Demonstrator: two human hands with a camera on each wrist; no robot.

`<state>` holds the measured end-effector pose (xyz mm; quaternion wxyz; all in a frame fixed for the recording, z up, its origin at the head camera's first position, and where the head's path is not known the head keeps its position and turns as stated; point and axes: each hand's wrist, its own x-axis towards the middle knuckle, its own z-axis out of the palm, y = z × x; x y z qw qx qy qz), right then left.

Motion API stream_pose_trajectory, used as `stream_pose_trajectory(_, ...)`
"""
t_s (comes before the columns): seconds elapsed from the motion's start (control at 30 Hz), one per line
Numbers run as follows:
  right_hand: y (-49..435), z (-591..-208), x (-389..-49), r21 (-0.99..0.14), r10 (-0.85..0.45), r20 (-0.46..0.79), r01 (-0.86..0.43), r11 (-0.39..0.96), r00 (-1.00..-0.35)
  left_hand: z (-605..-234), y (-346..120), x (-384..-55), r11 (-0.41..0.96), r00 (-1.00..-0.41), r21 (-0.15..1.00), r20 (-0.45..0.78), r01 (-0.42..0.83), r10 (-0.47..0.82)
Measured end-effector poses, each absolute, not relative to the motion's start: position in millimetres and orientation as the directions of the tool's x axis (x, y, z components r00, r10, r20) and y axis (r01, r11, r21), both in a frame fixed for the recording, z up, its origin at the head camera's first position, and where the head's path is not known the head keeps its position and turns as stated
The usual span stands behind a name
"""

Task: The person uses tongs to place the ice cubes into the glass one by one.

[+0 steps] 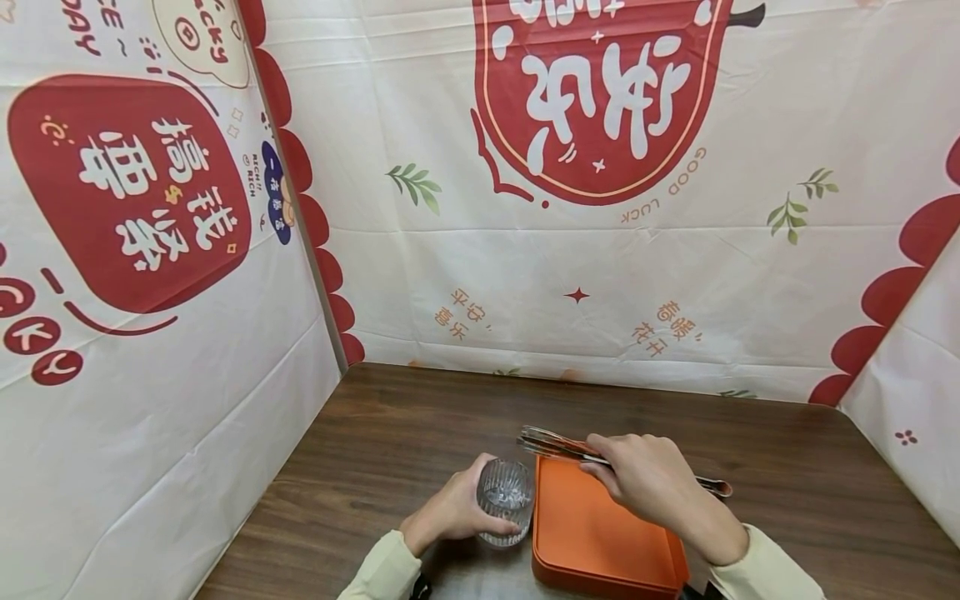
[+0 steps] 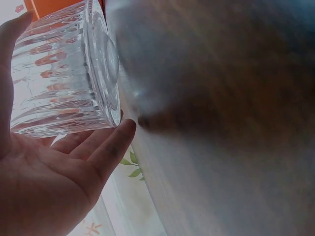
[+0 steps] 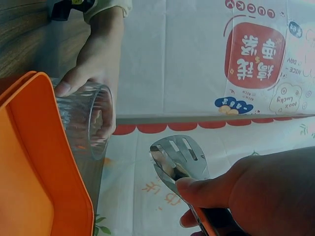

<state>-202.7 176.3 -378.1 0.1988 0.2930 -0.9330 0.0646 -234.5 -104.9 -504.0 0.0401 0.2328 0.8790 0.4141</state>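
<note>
My left hand [image 1: 459,507] grips a clear ribbed glass [image 1: 504,502], thumb on the near side and fingers round the far side. In the left wrist view the base of the glass [image 2: 59,78] is close to the tabletop. Metal tongs [image 3: 182,156] with a slotted head are in my right hand [image 1: 654,479], held above the far part of an orange tray [image 1: 600,521]. Their slotted end points left, toward the space beyond the glass, and the other end sticks out right of the hand. The tray has raised walls and stands just right of the glass.
Both hands work over a dark wood-grain table [image 1: 405,425]. A printed white cloth [image 1: 450,250] hangs behind its far edge, and more cloth [image 1: 187,417] rises along the left and right sides.
</note>
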Motion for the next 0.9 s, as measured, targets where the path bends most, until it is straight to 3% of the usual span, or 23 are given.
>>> stream_pose_trajectory(0.53,167.1,-381.4,-200.6,-0.036,-0.544,0.412,-0.610,0.792,-0.731,-501.7,-104.5,-233.4,0.553,-0.892,0.750,0.107,0.361,0.438)
stream_pose_trajectory(0.9,167.8,-380.3,-197.7,-0.089,-0.524,0.308,-0.572,0.815,-0.794,-502.2,-104.5,-233.5,0.542,-0.890,0.758,0.108,0.362,0.444)
